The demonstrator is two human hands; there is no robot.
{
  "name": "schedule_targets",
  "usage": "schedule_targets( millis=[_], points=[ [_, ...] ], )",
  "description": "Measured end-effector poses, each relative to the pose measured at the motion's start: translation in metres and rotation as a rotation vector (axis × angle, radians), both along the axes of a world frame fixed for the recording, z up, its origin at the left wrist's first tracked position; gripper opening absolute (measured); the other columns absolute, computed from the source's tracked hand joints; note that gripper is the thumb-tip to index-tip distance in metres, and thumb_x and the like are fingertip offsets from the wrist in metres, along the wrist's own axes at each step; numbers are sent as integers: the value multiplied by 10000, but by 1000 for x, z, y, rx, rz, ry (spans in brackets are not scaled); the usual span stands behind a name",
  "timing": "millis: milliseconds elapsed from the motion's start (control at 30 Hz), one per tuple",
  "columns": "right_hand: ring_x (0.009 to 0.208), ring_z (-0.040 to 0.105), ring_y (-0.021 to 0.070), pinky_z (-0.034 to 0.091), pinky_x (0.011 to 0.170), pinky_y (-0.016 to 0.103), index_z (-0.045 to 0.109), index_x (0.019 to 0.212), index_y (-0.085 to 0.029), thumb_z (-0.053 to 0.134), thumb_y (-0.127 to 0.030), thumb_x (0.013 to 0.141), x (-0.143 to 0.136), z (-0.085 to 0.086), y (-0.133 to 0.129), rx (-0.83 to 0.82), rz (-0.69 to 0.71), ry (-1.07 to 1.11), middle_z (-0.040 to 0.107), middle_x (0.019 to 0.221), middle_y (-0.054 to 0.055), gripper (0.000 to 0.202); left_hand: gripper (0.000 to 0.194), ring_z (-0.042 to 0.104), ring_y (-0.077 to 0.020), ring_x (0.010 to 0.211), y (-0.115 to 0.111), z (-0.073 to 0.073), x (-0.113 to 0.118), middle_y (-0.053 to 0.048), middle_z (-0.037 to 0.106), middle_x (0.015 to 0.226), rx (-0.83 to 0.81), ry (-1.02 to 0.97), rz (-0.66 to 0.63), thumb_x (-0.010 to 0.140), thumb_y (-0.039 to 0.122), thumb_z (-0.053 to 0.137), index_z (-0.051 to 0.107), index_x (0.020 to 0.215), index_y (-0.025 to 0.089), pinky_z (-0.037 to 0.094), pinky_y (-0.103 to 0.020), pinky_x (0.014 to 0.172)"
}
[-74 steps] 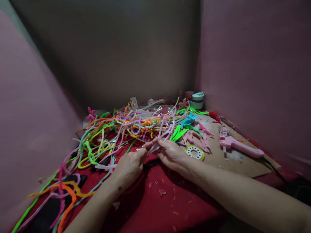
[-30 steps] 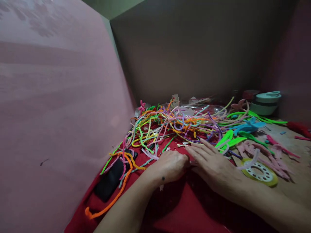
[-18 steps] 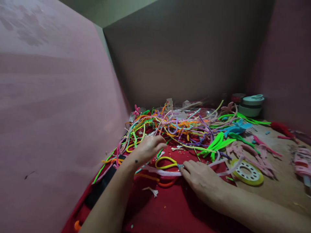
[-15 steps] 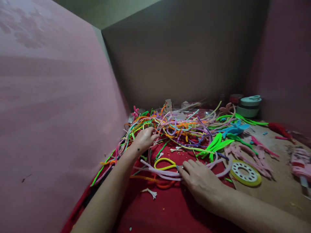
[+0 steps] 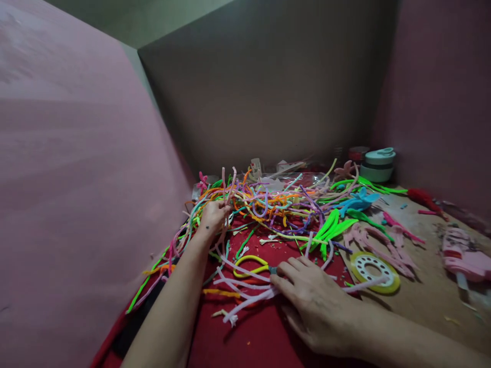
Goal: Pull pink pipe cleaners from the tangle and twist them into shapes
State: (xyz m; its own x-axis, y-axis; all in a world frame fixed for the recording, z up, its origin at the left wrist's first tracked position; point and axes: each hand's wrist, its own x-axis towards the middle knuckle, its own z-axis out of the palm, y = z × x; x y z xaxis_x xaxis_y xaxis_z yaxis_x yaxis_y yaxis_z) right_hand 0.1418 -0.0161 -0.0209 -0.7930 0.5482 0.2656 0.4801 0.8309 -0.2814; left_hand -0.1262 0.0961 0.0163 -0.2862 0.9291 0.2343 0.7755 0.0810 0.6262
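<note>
My left hand (image 5: pixel 216 217) is closed in a pinch on pale pink pipe cleaners (image 5: pixel 228 188), whose tips stand up above the fingers. It is at the left side of a tangled heap of many-coloured pipe cleaners (image 5: pixel 286 209). My right hand (image 5: pixel 312 304), nearer to me, is curled round a few lilac pipe cleaners (image 5: pixel 245 301); their ends fan out to its left and others poke out on its right. Beside its fingertips lies a yellow-handled tool (image 5: pixel 251 259) with a grey metal joint; whether it is scissors or pliers I cannot tell. My palm hides the middle of the lilac strands.
Under the hands is red cloth (image 5: pixel 226 347). To the right, on a brown board (image 5: pixel 418 312), are a yellow tape roll (image 5: pixel 394 286), bright green leaf shapes (image 5: pixel 333 230), pink pieces and a pink glue gun (image 5: pixel 466 260). A mint container (image 5: pixel 378 166) stands behind. A pink wall rises at left.
My left hand now has pale pink pipe cleaners standing up from its grip. The lilac strands in my right hand have shifted and spread towards me. The whole view has swung slightly right.
</note>
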Motion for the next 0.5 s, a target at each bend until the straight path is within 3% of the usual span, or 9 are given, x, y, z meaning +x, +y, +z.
schedule_targets(
  millis=[167, 300, 500],
  points=[
    [869, 480, 203, 362, 811, 369, 600, 944, -159, 489, -220, 769, 1, 2, -2, -23, 16, 90, 553, 920, 98, 216, 306, 311, -58, 382, -18, 17, -6, 55, 422, 431, 105, -258, -50, 623, 395, 600, 656, 711, 108, 234, -202, 409],
    [863, 503, 208, 402, 785, 371, 614, 923, -156, 501, -232, 779, 3, 2, -1, 5, 27, 225, 566, 925, 112, 198, 330, 338, -52, 387, -28, 27, -3, 45, 459, 462, 241, -398, -61, 614, 416, 647, 641, 736, 109, 247, -195, 394],
    [895, 550, 189, 460, 777, 332, 611, 1018, -168, 469, -220, 823, 3, 10, 11, -40, -11, 438, 589, 985, 117, 247, 183, 424, -47, 459, -36, 43, 11, 36, 508, 551, 875, -602, -150, 667, 305, 674, 671, 756, 145, 337, -188, 452]
  ],
)
